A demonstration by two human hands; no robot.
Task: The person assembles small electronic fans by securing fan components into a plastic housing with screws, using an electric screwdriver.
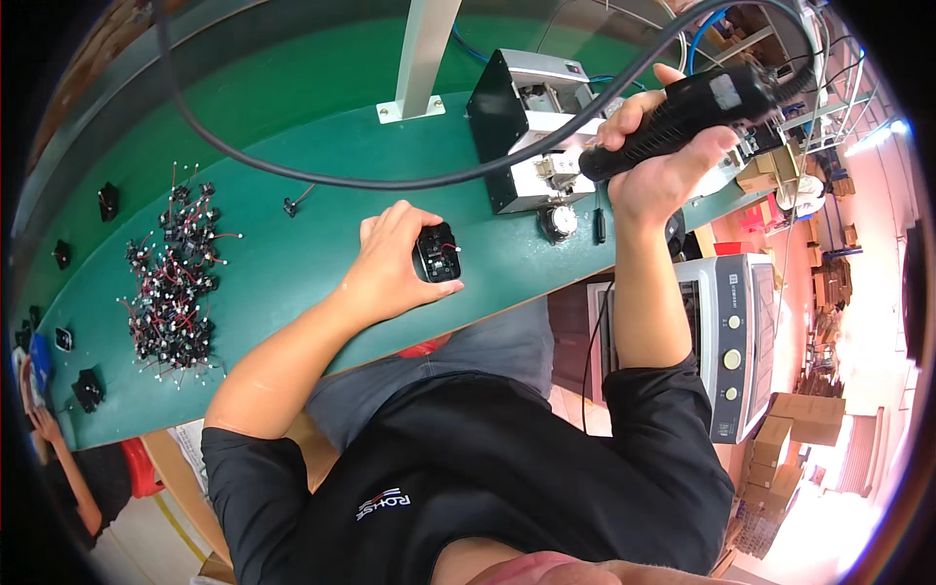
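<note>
My left hand is closed around a small black plastic housing on the green bench, thumb at its near edge and fingers at its far edge. Inside the housing are small parts and a bit of red wire. My right hand grips a black electric screwdriver, tilted with its nose down to the left. That nose is at the front of a metal-and-black screw feeder; whether the tip touches it I cannot tell. A round dial-like piece and a small black screwdriver lie close by.
A heap of small black parts with red wires covers the bench's left, with one loose part apart. The black cable arcs across. A metal post stands behind. Another person's hand shows far left; a knobbed appliance stands right.
</note>
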